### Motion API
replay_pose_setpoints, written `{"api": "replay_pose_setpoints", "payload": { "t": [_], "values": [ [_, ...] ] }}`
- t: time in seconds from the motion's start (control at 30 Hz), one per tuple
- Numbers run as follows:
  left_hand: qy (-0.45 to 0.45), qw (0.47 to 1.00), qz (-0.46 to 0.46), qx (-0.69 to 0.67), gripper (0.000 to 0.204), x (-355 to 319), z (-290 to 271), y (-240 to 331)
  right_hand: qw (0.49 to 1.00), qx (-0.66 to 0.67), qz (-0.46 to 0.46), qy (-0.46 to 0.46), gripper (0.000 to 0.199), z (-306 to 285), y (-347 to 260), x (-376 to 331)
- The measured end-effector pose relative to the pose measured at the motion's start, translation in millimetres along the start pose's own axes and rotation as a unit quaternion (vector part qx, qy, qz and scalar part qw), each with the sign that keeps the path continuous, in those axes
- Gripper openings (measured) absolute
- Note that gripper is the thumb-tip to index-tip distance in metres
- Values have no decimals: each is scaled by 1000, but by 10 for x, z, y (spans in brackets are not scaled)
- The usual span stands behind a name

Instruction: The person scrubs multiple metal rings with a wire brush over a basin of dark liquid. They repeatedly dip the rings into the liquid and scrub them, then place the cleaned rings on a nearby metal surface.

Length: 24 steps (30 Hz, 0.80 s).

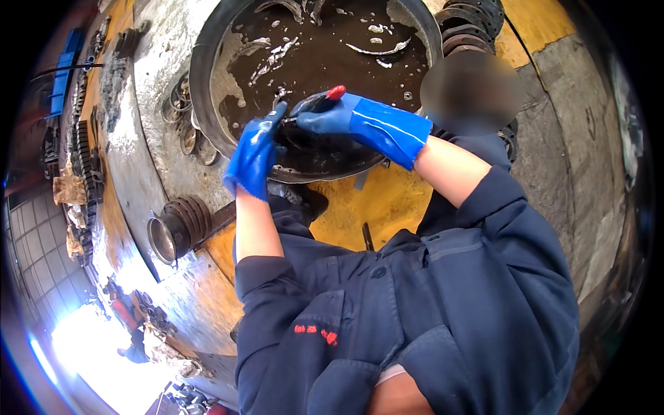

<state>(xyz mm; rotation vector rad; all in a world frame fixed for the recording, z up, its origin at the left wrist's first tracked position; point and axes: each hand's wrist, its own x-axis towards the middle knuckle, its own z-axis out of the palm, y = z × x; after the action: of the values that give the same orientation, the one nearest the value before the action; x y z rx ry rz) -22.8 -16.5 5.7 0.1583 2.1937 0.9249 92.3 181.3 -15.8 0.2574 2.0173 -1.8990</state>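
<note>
Both my hands wear blue rubber gloves and meet over the near side of a large round basin of dark, oily-looking liquid. My right hand is closed on a dark tool with a red end, its kind unclear. Its fingertips reach toward my left hand, whose fingers are bent at the basin's near left rim. A small dark piece seems to lie between the two hands, but the gloves hide most of it. Pale foam patches and shiny streaks float on the liquid.
Dark ring-shaped metal plates are stacked beyond the basin's right side. Metal rings lie against its left side. A ribbed cylindrical metal part rests on the worn bench at left. Chains and a blue bin stand farther left.
</note>
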Motion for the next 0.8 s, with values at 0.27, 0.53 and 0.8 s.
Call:
{"api": "replay_pose_setpoints", "payload": {
  "t": [0.27, 0.53, 0.8],
  "values": [
    [154, 931, 103, 315, 51, -13, 273, 139, 957, -290, 8, 10, 36, 181, 210, -305],
    [229, 936, 112, 241, 50, -213, 120, 357, 981, 115, 46, 147, 35, -9, -65, -401],
    [217, 946, 143, 192, 50, -323, 69, 515, 952, -148, 35, 267, 29, 178, 22, -415]
  ]
}}
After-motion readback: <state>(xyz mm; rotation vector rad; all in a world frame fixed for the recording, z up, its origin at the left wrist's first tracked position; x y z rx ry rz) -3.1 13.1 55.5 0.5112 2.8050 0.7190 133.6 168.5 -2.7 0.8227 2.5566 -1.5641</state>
